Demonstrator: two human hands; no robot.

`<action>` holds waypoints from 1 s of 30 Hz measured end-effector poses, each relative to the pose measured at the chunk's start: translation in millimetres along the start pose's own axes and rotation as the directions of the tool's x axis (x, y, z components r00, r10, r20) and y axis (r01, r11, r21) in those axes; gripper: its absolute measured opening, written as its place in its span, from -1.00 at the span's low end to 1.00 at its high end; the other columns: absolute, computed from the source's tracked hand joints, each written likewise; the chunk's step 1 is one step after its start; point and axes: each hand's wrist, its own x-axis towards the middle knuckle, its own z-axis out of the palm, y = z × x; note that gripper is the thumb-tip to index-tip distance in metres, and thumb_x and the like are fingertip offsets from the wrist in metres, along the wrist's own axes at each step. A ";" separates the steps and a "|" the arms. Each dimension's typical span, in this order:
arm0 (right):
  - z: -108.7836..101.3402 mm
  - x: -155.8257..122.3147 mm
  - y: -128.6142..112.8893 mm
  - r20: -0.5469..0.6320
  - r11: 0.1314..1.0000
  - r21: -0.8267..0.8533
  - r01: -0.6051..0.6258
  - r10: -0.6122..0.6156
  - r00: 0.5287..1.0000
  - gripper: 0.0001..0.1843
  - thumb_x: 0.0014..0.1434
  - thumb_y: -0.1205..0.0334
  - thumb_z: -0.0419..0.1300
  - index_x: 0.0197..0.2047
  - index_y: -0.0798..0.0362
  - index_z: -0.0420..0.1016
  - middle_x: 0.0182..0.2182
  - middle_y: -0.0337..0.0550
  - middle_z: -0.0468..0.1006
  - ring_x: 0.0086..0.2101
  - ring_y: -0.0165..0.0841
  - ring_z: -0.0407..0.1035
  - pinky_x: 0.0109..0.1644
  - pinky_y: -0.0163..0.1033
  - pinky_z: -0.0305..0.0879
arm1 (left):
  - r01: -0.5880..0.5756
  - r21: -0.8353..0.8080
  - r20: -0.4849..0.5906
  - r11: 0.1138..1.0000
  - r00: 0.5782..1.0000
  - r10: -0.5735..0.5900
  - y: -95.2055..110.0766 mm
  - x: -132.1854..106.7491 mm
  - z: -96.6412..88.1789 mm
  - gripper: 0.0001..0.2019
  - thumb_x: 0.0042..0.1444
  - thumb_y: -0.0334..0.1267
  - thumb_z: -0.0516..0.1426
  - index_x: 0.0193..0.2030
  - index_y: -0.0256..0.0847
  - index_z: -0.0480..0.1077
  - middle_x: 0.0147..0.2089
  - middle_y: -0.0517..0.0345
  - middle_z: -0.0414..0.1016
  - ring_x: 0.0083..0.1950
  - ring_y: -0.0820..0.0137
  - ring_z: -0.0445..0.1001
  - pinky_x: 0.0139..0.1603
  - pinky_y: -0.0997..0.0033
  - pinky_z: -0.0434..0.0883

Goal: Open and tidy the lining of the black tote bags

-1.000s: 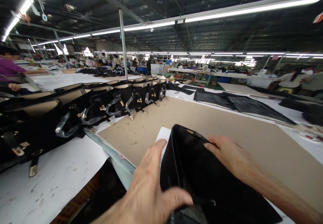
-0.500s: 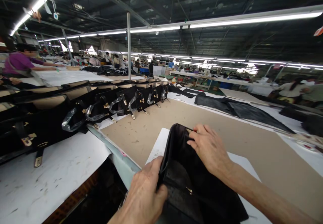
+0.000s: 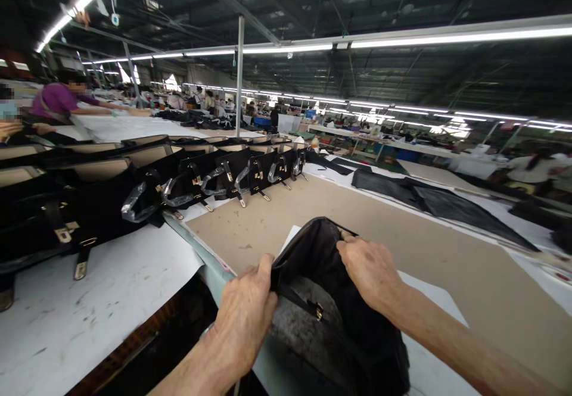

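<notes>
A black handbag [image 3: 322,265] stands open-mouthed on a white sheet [image 3: 424,301] at the near edge of the brown table top [image 3: 447,247]. My left hand [image 3: 245,318] is closed on the bag's near rim, fingers curled over the edge. My right hand [image 3: 369,268] grips the far rim, fingers hooked over it and partly hidden inside. A small gold fitting [image 3: 318,311] shows on the dark lining between my hands.
A long row of black handbags with gold buckles [image 3: 192,178] stands on the white table at left. Flat black material [image 3: 429,196] lies at the back right. People work at tables at the far left [image 3: 62,101] and far right [image 3: 531,167]. A dark gap [image 3: 179,336] separates the two tables.
Both hands shifted from lying on the bag's sides to gripping its rim. The bag's mouth has been pulled wider and its lining shows. The view has turned slightly left.
</notes>
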 end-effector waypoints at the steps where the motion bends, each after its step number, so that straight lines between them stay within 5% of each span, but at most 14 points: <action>1: 0.1 0.1 0.5 0.001 1.000 -0.003 -0.013 0.013 1.000 -0.84 -0.02 0.48 0.03 -0.43 0.08 0.39 -0.38 -0.08 0.48 -0.36 -0.29 0.37 -0.46 -0.32 0.01 | -0.004 0.002 -0.006 1.000 1.000 0.004 -1.0 0.9 2.1 -0.57 -0.14 -0.48 -0.11 -0.05 -0.21 0.13 -0.33 0.09 0.40 -0.27 0.30 0.40 -0.31 0.41 0.24; 6: 2.4 5.5 5.1 0.028 0.986 -0.014 -0.169 0.169 0.985 -0.80 0.11 0.31 -0.02 -0.38 0.12 0.42 -0.40 0.03 0.49 -0.37 -0.20 0.39 -0.41 -0.26 0.09 | -0.056 -0.057 -0.006 0.997 0.998 0.056 -7.5 3.3 15.1 -0.62 -0.11 -0.47 -0.11 -0.09 -0.16 0.14 -0.33 0.15 0.41 -0.27 0.33 0.40 -0.32 0.44 0.22; 10: 0.8 8.4 5.5 0.082 0.986 -0.047 -0.159 0.163 0.983 -0.83 0.04 0.41 0.02 -0.41 0.14 0.44 -0.41 0.07 0.49 -0.36 -0.22 0.38 -0.39 -0.27 0.09 | -0.071 -0.110 -0.056 0.991 0.996 0.065 -9.4 5.4 19.9 -0.73 -0.09 -0.45 -0.11 -0.22 -0.14 0.19 -0.35 0.18 0.41 -0.32 0.36 0.40 -0.36 0.47 0.20; 13: 4.6 5.8 1.6 0.080 0.994 -0.023 0.110 -0.108 0.991 -0.84 -0.01 0.45 0.03 -0.44 0.12 0.43 -0.43 -0.02 0.49 -0.38 -0.26 0.36 -0.40 -0.28 0.05 | -0.090 -0.135 -0.070 0.987 0.994 0.081 -6.9 8.5 20.9 -0.79 -0.06 -0.47 -0.13 -0.31 -0.17 0.20 -0.39 0.17 0.40 -0.33 0.37 0.40 -0.37 0.48 0.19; 16: 11.2 0.2 -3.4 0.095 0.900 0.068 0.431 -0.435 0.895 -0.84 0.00 0.38 0.03 -0.50 0.10 0.42 -0.46 -0.11 0.47 -0.41 -0.32 0.34 -0.41 -0.29 0.01 | -0.110 -0.151 -0.070 0.982 0.993 0.100 -4.8 13.5 21.7 -0.80 -0.07 -0.49 -0.15 -0.35 -0.19 0.20 -0.43 0.16 0.38 -0.36 0.38 0.40 -0.39 0.50 0.18; 20: 13.4 -6.9 2.4 0.147 0.837 0.165 0.521 -0.544 0.826 -0.82 -0.04 0.35 0.05 -0.61 0.11 0.40 -0.58 -0.19 0.42 -0.48 -0.41 0.28 -0.45 -0.31 -0.05 | -0.127 -0.193 -0.095 0.973 0.989 0.110 -11.7 20.8 12.9 -0.82 -0.09 -0.48 -0.11 -0.38 -0.19 0.22 -0.45 0.20 0.38 -0.37 0.40 0.38 -0.38 0.51 0.17; 23: 13.4 -8.7 19.4 0.288 0.865 0.299 0.403 -0.484 0.826 -0.87 -0.17 0.31 0.14 -0.69 0.08 0.37 -0.69 -0.28 0.33 -0.54 -0.45 0.23 -0.52 -0.35 -0.09 | -0.151 -0.270 -0.041 0.951 0.989 0.145 -23.4 23.6 -2.8 -0.86 -0.07 -0.44 -0.08 -0.41 -0.20 0.26 -0.47 0.23 0.37 -0.39 0.44 0.34 -0.37 0.53 0.18; 26: 18.1 -4.1 32.5 0.413 0.928 0.357 0.107 -0.260 0.873 -0.84 -0.18 0.23 0.15 -0.70 0.07 0.34 -0.72 -0.32 0.24 -0.64 -0.49 0.15 -0.59 -0.36 -0.14 | -0.164 -0.384 0.040 0.909 0.980 0.194 -33.2 24.0 -12.8 -0.86 -0.04 -0.38 -0.04 -0.37 -0.20 0.32 -0.45 0.25 0.38 -0.37 0.47 0.33 -0.35 0.57 0.21; 30: 17.2 7.8 24.0 0.216 0.931 0.362 -0.041 -0.041 0.976 -0.82 -0.04 0.18 0.05 -0.58 0.04 0.36 -0.62 -0.26 0.36 -0.57 -0.43 0.23 -0.53 -0.34 -0.02 | -0.145 -0.432 0.038 0.890 0.983 0.179 -36.8 23.8 -7.2 -0.83 -0.02 -0.34 0.00 -0.27 -0.18 0.35 -0.41 0.25 0.39 -0.35 0.47 0.33 -0.34 0.58 0.22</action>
